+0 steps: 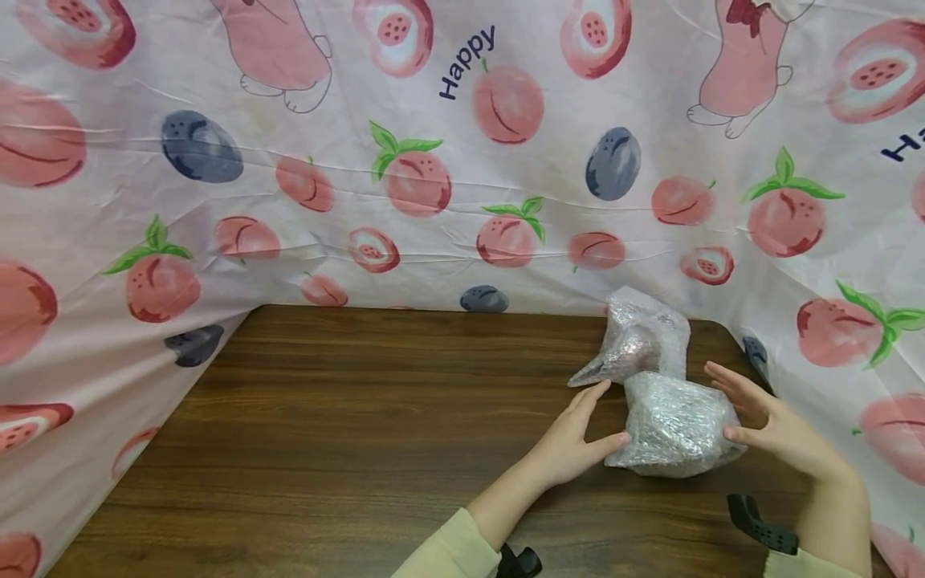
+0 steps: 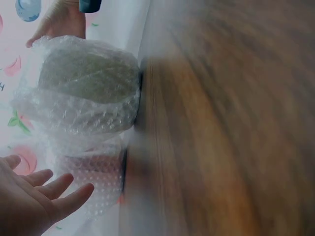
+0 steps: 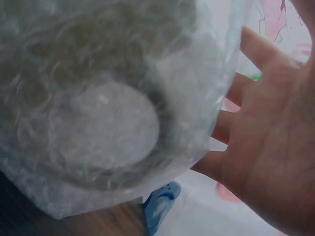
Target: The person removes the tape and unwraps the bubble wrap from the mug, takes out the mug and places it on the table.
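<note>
A bubble-wrapped bundle sits on the right part of the table; what is inside is blurred by the wrap, though a pale round patch shows through in the right wrist view. Behind it stands a second bubble-wrapped item, looser, with something reddish inside. My left hand is spread at the front bundle's left side, thumb tip near its edge. On the other side my right hand has its fingers spread, the thumb overlapping the bundle's edge in the head view. Whether either thumb touches the wrap, I cannot tell.
The dark wood-grain table stretches left of the bundles. A fruit-print cloth hangs behind the table and along both sides, close to the right hand. Black straps or mounts sit at the wrists.
</note>
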Available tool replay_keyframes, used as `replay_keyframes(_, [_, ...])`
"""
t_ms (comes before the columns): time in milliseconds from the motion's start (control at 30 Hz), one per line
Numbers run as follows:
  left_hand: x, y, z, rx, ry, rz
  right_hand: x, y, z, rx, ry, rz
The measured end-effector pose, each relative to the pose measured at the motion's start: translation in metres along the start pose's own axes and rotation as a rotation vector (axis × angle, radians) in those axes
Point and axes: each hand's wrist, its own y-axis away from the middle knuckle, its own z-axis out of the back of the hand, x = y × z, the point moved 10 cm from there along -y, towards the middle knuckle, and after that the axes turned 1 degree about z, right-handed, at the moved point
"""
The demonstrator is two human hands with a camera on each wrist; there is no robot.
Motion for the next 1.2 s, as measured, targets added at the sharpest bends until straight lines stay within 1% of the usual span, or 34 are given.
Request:
replay_keyframes(100, [0.003, -0.001, -0.004, 0.009, 0.04, 0.027, -0.002, 0.002, -0.002, 0.035, -0.055, 0.018])
replay_keyframes(200, [0.006, -0.002, -0.008, 0.021, 0.067, 0.045, -0.007, 0.005, -0.004, 0.063, -0.103, 0.014])
replay_keyframes(367, [0.008, -0.004, -0.014, 0.046, 0.076, 0.053, -0.026, 0.011, -0.008, 0.095, -0.155, -0.037])
replay_keyframes(600, [0.013, -0.007, -0.022, 0.065, 0.108, 0.073, -0.037, 0.013, -0.014, 0.133, -0.274, -0.046])
replay_keyframes(667, [0.013, -0.007, -0.023, 0.07, 0.126, 0.078, -0.04, 0.014, -0.015, 0.13, -0.272, -0.058])
replay_keyframes(900, [0.015, -0.008, -0.028, 0.086, 0.172, 0.086, -0.053, 0.017, -0.015, 0.089, -0.198, -0.124])
replay_keyframes(1067, [0.017, -0.01, -0.031, 0.096, 0.212, 0.075, -0.056, 0.017, -0.014, 0.088, -0.197, -0.123])
replay_keyframes(1200, [0.017, -0.01, -0.036, 0.117, 0.253, 0.072, -0.058, 0.018, -0.016, 0.098, -0.204, -0.121])
